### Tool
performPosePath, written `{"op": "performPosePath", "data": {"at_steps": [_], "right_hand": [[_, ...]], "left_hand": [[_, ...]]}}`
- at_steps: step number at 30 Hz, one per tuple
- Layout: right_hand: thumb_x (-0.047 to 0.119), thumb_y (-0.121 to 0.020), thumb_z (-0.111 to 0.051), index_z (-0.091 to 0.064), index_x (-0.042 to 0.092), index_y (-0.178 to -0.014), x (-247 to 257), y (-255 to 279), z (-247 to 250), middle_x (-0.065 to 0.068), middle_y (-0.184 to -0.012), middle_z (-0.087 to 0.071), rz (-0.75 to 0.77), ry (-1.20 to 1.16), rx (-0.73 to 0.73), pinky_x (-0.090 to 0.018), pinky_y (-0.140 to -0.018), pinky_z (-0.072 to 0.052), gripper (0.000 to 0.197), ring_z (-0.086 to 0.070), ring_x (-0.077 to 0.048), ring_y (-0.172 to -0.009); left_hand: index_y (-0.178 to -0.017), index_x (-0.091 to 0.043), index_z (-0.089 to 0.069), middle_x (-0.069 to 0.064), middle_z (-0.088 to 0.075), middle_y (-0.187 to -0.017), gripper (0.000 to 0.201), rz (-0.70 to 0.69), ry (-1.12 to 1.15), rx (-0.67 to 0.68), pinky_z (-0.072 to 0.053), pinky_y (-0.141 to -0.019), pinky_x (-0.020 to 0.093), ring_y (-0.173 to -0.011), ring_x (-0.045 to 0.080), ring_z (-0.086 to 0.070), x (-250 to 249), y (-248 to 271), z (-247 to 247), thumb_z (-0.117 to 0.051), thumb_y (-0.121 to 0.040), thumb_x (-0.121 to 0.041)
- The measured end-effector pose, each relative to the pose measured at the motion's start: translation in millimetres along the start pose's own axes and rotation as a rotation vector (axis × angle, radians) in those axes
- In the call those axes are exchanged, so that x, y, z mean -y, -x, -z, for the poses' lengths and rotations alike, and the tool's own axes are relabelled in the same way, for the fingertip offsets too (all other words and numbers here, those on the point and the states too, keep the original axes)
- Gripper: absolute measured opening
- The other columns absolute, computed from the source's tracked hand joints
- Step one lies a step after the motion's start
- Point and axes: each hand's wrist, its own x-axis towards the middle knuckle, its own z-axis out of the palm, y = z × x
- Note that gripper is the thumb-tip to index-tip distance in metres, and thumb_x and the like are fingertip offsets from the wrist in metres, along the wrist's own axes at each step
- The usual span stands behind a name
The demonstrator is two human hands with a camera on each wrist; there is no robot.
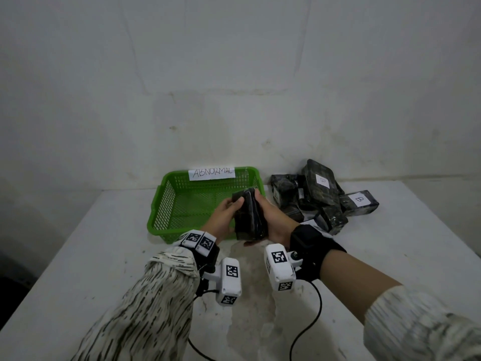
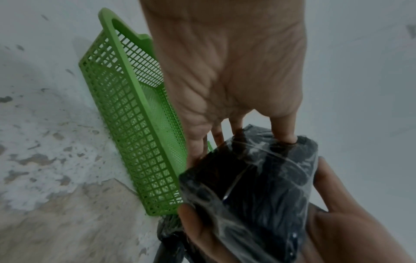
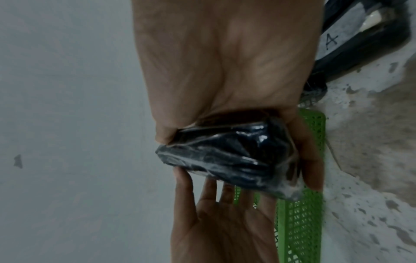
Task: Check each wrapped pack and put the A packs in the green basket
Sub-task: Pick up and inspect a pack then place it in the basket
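Note:
A black wrapped pack is held upright over the near right corner of the green basket. My left hand grips its left side, thumb on the near face. My right hand cups its right side and bottom. In the left wrist view my left fingers curl over the far end of the pack. The right wrist view shows the pack clamped in my right palm. No label shows on this pack in any view. The basket, tagged "ABNORMAL", holds nothing.
A pile of several black wrapped packs lies right of the basket against the wall, two showing B labels. One pack with an A label lies near my right wrist. Bare white table stretches in front and left.

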Motion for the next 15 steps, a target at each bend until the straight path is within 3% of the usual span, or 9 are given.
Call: {"op": "performPosePath", "data": {"at_steps": [3,8,12,15], "right_hand": [[0.056,-0.097,-0.032,-0.044,0.023,-0.138,1.5,3.0,-1.4,-0.009,-0.127,-0.060,0.052,-0.041,-0.008,-0.045,-0.077,-0.054,0.054,-0.062,-0.026,-0.105],[0.041,-0.102,-0.033,-0.040,0.013,-0.135,-0.4,1.5,-2.3,-0.011,-0.123,-0.057,0.125,0.044,-0.072,-0.037,-0.075,-0.051,0.044,-0.059,-0.021,-0.098],[0.044,-0.101,-0.034,-0.041,0.019,-0.135,-2.6,-0.7,-1.0,-0.009,-0.122,-0.056,0.122,0.110,-0.087,-0.037,-0.070,-0.051,0.042,-0.058,-0.022,-0.097],[0.040,-0.100,-0.040,-0.042,0.030,-0.137,-2.4,1.3,1.2,-0.008,-0.126,-0.056,0.092,0.102,-0.022,-0.045,-0.074,-0.052,0.039,-0.057,-0.030,-0.104]], "left_hand": [[-0.126,-0.011,-0.050,0.009,-0.055,-0.124,0.042,-0.012,-0.084,0.025,-0.039,-0.100,0.061,-0.123,0.026,-0.047,-3.7,1.1,2.0,-0.047,-0.094,-0.037],[-0.129,-0.016,-0.051,0.010,-0.054,-0.129,0.044,-0.043,-0.175,0.055,-0.040,-0.100,0.058,-0.124,0.026,-0.047,-9.0,2.0,2.0,-0.042,-0.095,-0.042],[-0.133,-0.016,-0.047,0.011,-0.052,-0.133,0.048,-0.054,-0.220,0.063,-0.040,-0.101,0.056,-0.127,0.028,-0.046,-8.9,0.0,0.8,-0.048,-0.093,-0.042],[-0.146,-0.017,-0.027,0.015,-0.043,-0.142,0.060,-0.064,-0.193,-0.027,-0.036,-0.104,0.056,-0.129,0.033,-0.043,-10.8,-3.2,-0.3,-0.049,-0.093,-0.036]]}}
